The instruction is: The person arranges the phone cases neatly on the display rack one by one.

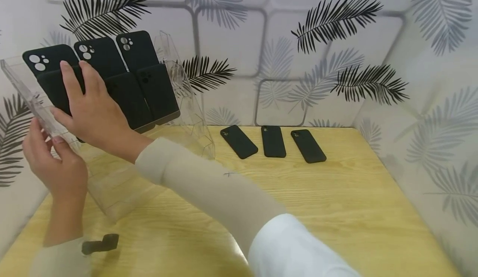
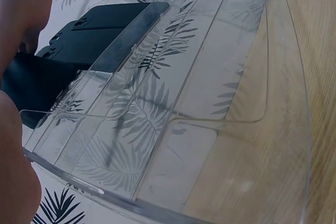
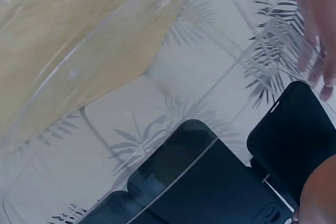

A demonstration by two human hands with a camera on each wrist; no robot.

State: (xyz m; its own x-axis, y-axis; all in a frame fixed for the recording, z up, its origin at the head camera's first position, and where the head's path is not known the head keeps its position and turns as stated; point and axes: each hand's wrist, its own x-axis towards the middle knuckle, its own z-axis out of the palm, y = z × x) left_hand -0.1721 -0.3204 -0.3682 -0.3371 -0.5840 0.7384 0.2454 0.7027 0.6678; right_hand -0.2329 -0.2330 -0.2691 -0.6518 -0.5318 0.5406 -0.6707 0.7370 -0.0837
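A clear acrylic display stand [image 1: 123, 196] with stepped tiers rises at the left, and my left hand [image 1: 56, 161] grips its left side edge. Black phone cases with camera cutouts stand in two rows on its upper tiers. My right hand [image 1: 97, 115] holds the front-left phone case [image 1: 54, 88], index and middle fingertips at its top edge and thumb by its left side. In the right wrist view this case [image 3: 289, 129] is angled away from the neighbouring phone case [image 3: 199, 171]. The right hand partly covers the front row.
Three more black phone cases, left [image 1: 239, 142], middle [image 1: 273, 141] and right [image 1: 308, 146], lie flat at the back of the wooden table [image 1: 336, 210]. Leaf-patterned walls [image 1: 231, 32] stand behind and at both sides. A small black strap end [image 1: 100, 244] sticks out from the left wrist.
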